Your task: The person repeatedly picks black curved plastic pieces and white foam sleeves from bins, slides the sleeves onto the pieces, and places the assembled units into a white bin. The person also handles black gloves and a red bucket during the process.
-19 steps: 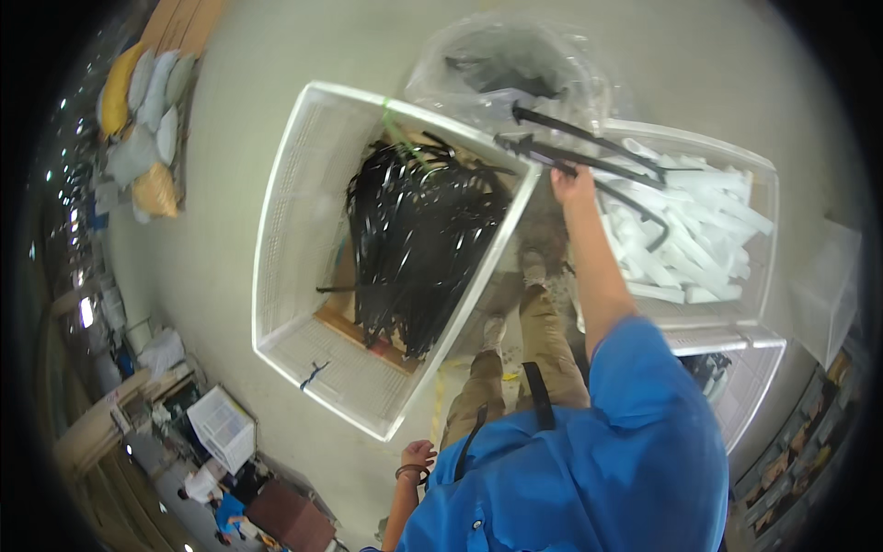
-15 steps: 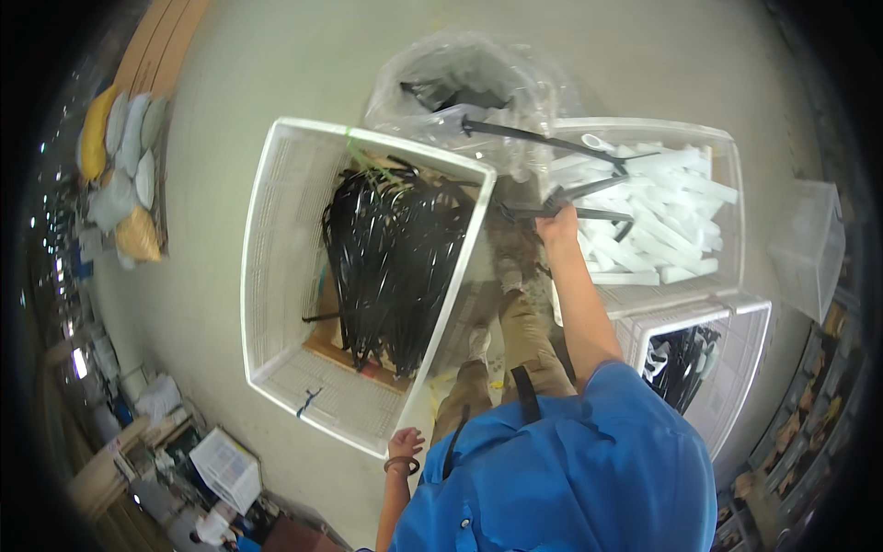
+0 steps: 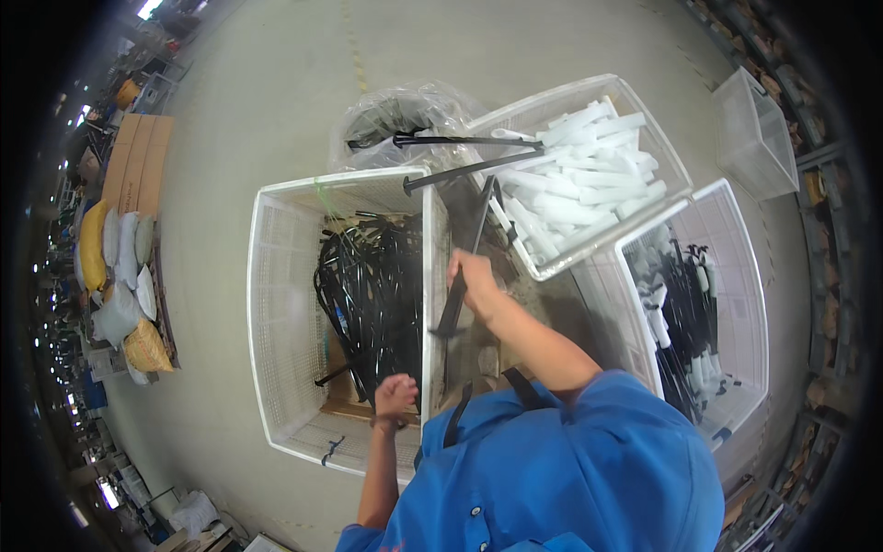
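From here, I'd steer the long black rod with a flared end (image 3: 455,304) clear of the white perforated plastic crate's rim (image 3: 260,294), gripped mid-length. My right hand (image 3: 473,276) wraps 1 rod, beside the crate's right wall. My left hand (image 3: 395,394) looks loosely curled; I can't tell whether it holds anything.

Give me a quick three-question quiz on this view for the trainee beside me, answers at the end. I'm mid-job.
1. Which hand holds a black bar?
2. True or false: the left hand is over the white pieces.
3. The long pieces in the left crate are mostly: A) white; B) black; C) yellow.

Key:
1. The right hand.
2. False; in this view it appears over the left crate.
3. B.
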### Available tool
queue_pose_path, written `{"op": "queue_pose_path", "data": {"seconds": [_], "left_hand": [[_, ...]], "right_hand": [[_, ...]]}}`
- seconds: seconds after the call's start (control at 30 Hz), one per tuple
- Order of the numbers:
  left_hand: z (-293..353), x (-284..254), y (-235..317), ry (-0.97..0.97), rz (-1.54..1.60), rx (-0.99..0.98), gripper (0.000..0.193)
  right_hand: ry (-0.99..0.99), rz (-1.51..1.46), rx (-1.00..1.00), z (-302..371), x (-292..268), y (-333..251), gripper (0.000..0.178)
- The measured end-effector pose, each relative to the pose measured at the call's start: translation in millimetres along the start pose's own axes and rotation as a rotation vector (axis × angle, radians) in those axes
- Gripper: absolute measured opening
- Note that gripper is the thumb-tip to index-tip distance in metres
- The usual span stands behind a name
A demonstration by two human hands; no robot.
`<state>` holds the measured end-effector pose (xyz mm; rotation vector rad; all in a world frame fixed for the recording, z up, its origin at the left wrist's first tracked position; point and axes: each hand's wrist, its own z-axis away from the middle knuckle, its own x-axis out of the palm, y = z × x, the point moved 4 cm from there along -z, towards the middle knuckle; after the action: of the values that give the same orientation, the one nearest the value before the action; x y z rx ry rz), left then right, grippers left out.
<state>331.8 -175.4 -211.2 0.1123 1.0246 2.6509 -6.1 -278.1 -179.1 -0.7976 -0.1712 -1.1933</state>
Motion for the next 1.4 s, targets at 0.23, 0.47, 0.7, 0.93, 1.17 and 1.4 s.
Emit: {"op": "queue_pose_path", "data": {"seconds": [0.23,0.47,0.7,0.93,1.17,1.4], "left_hand": [[-81.7,124.3,137.9,-0.254,-0.311,0.24,0.047],[-19.4,383.3,288.7,-0.617,-0.236,0.703,0.027],[76.7,437.2,187.3,-0.956,-0.279,0.479,0.013],[60.0,458.1,-140.1,-0.842,-0.515,0.581,0.009],[48.7,436.4,-202.9,-0.707,-1.299,0.868,0.025],[81.0,435.3,-212.5,-0.741,-0.922,0.633,0.048]], "right_hand": [[0.057,0.243,-0.318,171.6,-64.7,65.9,0.011],[0.241,1.061,-0.849,207.0,-176.8,89.5,0.027],[0.496,1.572,-0.46,179.6,-443.9,134.9,0.042],[0.929,1.128,-0.034,253.0,-726.2,239.5,0.015],[0.833,1.831,-0.322,194.9,-903.9,290.2,0.018],[0.499,1.311,0.396,61.2,-1028.2,304.7,0.028]]}}
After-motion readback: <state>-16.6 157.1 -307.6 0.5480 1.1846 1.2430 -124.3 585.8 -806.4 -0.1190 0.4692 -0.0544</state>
